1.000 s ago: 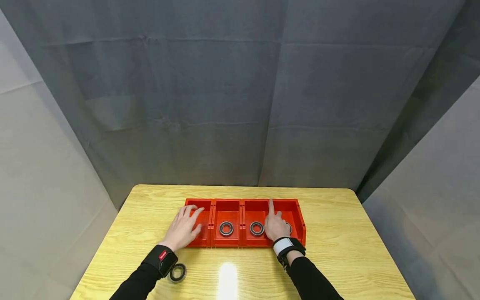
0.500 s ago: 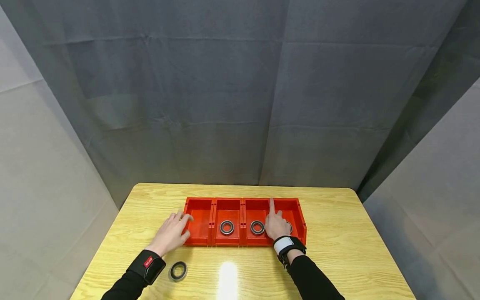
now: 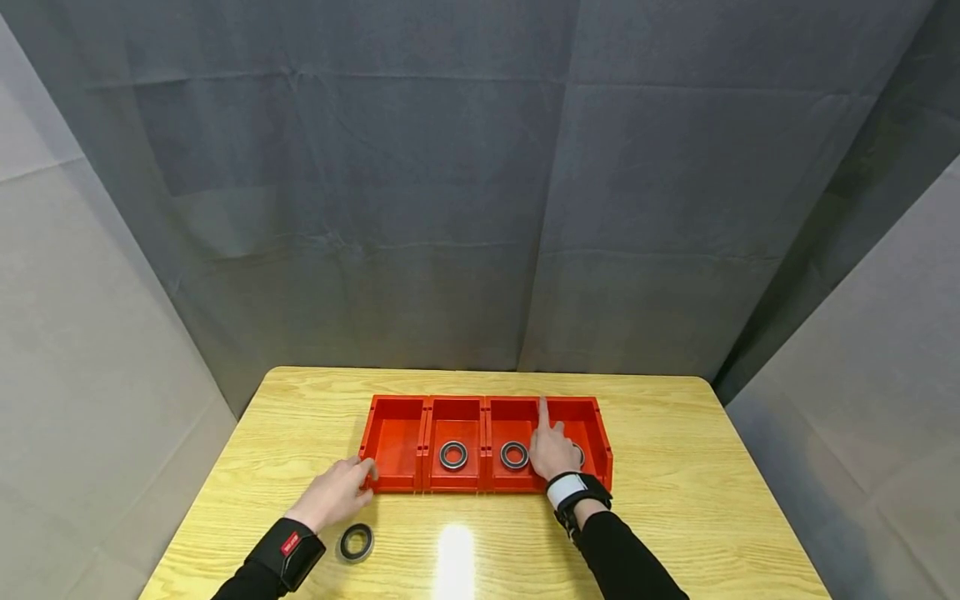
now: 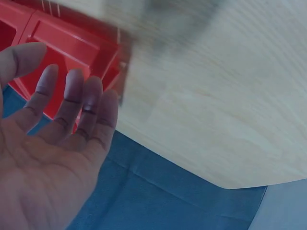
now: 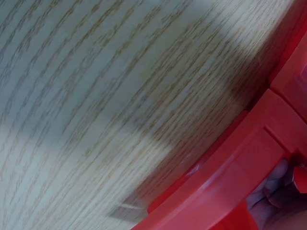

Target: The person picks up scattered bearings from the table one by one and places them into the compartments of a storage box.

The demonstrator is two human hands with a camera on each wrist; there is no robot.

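Withdrawn from the red tray (image 3: 397,479), left hand (image 3: 333,493) hovers, fingers loosely spread, holding nothing.

A staged recording booth, not a home: grey cloth backdrop (image 3: 480,208) and pale panels (image 3: 82,333) enclose one wooden table (image 3: 675,500), with red parts bins (image 3: 483,404) near its far edge.

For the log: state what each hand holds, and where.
Nothing is held. The left hand is open by the bin; the right hand points over a divider.
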